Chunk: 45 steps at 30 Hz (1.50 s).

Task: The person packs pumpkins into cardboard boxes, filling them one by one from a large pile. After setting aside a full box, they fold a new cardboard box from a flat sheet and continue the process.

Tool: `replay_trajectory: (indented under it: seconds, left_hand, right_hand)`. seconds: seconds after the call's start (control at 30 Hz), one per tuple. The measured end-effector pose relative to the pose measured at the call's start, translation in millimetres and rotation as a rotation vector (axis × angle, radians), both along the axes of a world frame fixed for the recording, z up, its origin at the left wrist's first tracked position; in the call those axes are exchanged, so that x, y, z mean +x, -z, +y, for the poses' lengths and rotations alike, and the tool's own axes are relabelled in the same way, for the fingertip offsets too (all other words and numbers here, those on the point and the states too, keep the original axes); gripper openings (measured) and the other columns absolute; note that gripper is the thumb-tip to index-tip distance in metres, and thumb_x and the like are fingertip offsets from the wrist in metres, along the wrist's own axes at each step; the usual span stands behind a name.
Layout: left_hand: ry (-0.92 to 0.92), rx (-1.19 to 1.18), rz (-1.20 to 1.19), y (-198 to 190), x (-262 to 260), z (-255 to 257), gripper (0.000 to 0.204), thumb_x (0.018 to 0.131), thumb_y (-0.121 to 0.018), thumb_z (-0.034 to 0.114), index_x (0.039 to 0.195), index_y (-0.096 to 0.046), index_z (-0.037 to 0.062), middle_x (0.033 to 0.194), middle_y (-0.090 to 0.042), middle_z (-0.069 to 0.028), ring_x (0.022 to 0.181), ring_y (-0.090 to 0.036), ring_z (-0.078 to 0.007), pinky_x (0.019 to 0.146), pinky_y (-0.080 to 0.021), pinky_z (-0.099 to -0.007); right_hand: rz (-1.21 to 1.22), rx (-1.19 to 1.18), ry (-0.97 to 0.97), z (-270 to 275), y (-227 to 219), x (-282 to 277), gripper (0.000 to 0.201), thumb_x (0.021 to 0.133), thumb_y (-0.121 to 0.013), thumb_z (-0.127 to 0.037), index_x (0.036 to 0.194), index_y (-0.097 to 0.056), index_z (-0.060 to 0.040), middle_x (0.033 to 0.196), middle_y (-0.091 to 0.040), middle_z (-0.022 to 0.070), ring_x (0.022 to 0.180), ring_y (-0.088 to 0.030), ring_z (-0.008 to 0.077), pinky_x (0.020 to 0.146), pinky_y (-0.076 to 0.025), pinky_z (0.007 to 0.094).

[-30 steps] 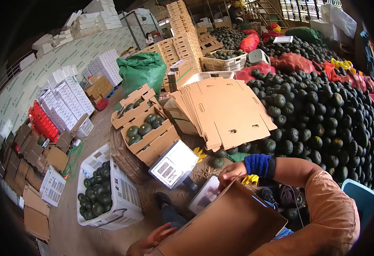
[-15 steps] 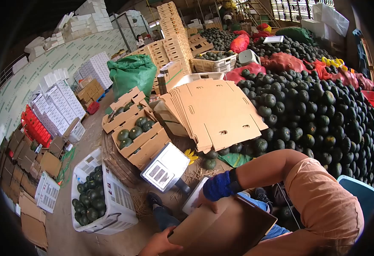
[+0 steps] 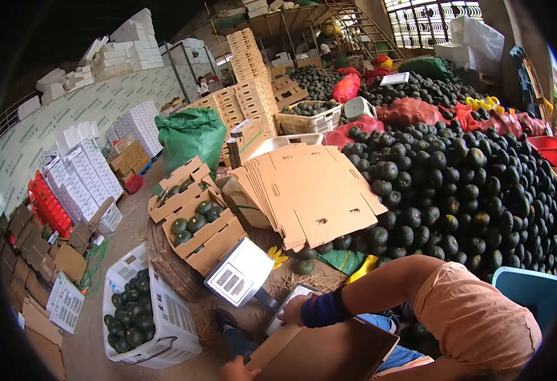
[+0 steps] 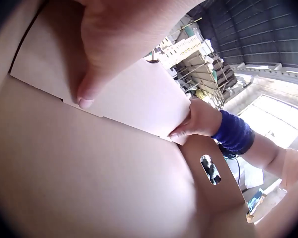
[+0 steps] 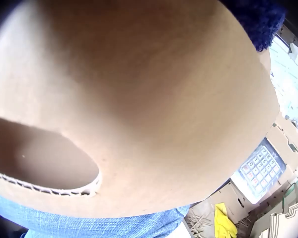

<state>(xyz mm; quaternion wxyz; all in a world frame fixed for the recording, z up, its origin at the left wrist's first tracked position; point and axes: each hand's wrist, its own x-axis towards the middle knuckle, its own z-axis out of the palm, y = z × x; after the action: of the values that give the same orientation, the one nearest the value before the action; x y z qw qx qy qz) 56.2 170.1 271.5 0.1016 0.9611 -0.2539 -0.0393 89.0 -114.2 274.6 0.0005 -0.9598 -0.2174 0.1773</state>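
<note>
A brown cardboard box with raised walls lies low in front of me, in the lower middle of the head view. At its near-left end my left hand grips the upper edge of a wall. The left wrist view shows that thumb over the wall's folded inner flap. My right hand, below a blue wristband, holds the same wall at its far corner, thumb on the inner side. In the right wrist view, an end panel with an oval hand hole covers most of the picture and hides the right fingers.
A digital scale stands just beyond the box. Flat cardboard blanks are stacked ahead, left of a large heap of dark green squashes. A white crate of squashes and filled cartons stand left; a blue bin is right.
My right hand has moved from the box's upper edge down along the far wall. The left hand, earlier with fingers spread, now grips that wall. The box sits lower and the head view has shifted.
</note>
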Motion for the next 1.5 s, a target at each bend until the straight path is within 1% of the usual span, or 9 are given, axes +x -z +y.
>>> replay_trajectory:
  seconds: [0.17,0.37,0.6,0.9,1.0,1.17,1.37,1.47,1.5]
  left_hand:
    - [-0.001,-0.033,-0.023,8.5,1.4,5.3,0.046,0.063,-0.080,0.032,0.095,-0.062,0.0039,0.081,-0.065,-0.0200,0.077,-0.062,-0.0393,0.068,-0.049,-0.0459]
    - [-0.055,-0.010,-0.026,1.3,-3.9,-2.2,0.046,0.065,-0.078,0.036,0.095,-0.062,0.0052,0.081,-0.066,-0.0196,0.077,-0.062,-0.0396,0.067,-0.049,-0.0465]
    - [-0.071,0.048,-0.013,3.2,0.0,-1.0,0.048,0.067,-0.075,0.042,0.096,-0.063,0.0060,0.081,-0.066,-0.0195,0.077,-0.063,-0.0393,0.066,-0.049,-0.0466]
    - [0.139,0.252,0.497,-53.6,34.3,-24.7,0.052,0.072,-0.071,0.044,0.098,-0.066,-0.0006,0.093,-0.064,-0.0248,0.091,-0.062,-0.0392,0.076,-0.050,-0.0437]
    - [0.058,0.133,0.438,-14.4,41.0,-20.7,0.051,0.071,-0.071,0.044,0.094,-0.067,-0.0014,0.089,-0.065,-0.0241,0.088,-0.062,-0.0395,0.075,-0.050,-0.0447]
    - [0.033,0.143,0.196,-14.0,19.4,-24.3,0.045,0.071,-0.071,0.041,0.090,-0.066,0.0006,0.085,-0.065,-0.0224,0.083,-0.062,-0.0400,0.073,-0.049,-0.0469]
    - [-0.002,0.096,0.078,-5.5,8.8,-11.4,0.044,0.072,-0.070,0.041,0.092,-0.066,0.0018,0.085,-0.065,-0.0223,0.082,-0.062,-0.0403,0.072,-0.049,-0.0478]
    - [-0.027,0.130,0.118,2.0,6.8,-1.2,0.045,0.073,-0.069,0.044,0.091,-0.066,0.0021,0.084,-0.065,-0.0220,0.082,-0.062,-0.0408,0.072,-0.049,-0.0480]
    - [-0.038,0.144,0.142,4.6,6.6,4.1,0.045,0.074,-0.068,0.044,0.090,-0.066,0.0021,0.083,-0.065,-0.0220,0.082,-0.062,-0.0411,0.072,-0.049,-0.0481]
  right_hand:
    - [0.031,0.117,0.241,4.4,-11.9,-7.1,0.029,0.082,-0.060,-0.022,0.109,-0.061,-0.0117,0.094,-0.062,0.0124,0.095,-0.062,0.0343,0.075,-0.052,0.0460]
    - [-0.202,0.137,0.096,1.6,22.1,-1.0,0.020,0.083,-0.054,-0.019,0.099,-0.063,-0.0110,0.087,-0.063,0.0110,0.085,-0.065,0.0318,0.068,-0.053,0.0425]
    - [-0.268,0.207,0.161,3.1,48.0,7.3,0.017,0.080,-0.056,-0.016,0.095,-0.063,-0.0118,0.088,-0.062,0.0092,0.080,-0.066,0.0300,0.062,-0.054,0.0408]
    - [-0.331,0.164,0.052,3.9,55.6,12.9,0.018,0.079,-0.057,-0.014,0.096,-0.062,-0.0131,0.089,-0.061,0.0090,0.078,-0.066,0.0286,0.059,-0.054,0.0396]
    - [-0.312,0.131,0.050,4.7,49.5,12.9,0.020,0.080,-0.056,-0.014,0.099,-0.061,-0.0130,0.090,-0.060,0.0089,0.077,-0.066,0.0288,0.059,-0.054,0.0403]
    - [-0.270,0.199,0.174,8.9,54.2,13.6,0.028,0.081,-0.055,-0.016,0.109,-0.058,-0.0146,0.091,-0.059,0.0092,0.078,-0.065,0.0295,0.060,-0.054,0.0413]
    - [-0.238,0.130,-0.042,6.5,30.2,5.9,0.052,0.074,-0.063,-0.020,0.125,-0.050,-0.0175,0.108,-0.054,0.0125,0.088,-0.063,0.0321,0.066,-0.054,0.0407]
    - [-0.268,0.504,-0.270,-5.2,21.8,2.6,0.055,0.077,-0.066,-0.018,0.128,-0.047,-0.0148,0.115,-0.053,0.0128,0.100,-0.059,0.0293,0.074,-0.053,0.0369]
    - [-0.249,0.725,-0.214,-12.3,5.3,-4.1,0.054,0.079,-0.065,-0.019,0.129,-0.046,-0.0141,0.117,-0.052,0.0126,0.102,-0.057,0.0276,0.076,-0.053,0.0359]
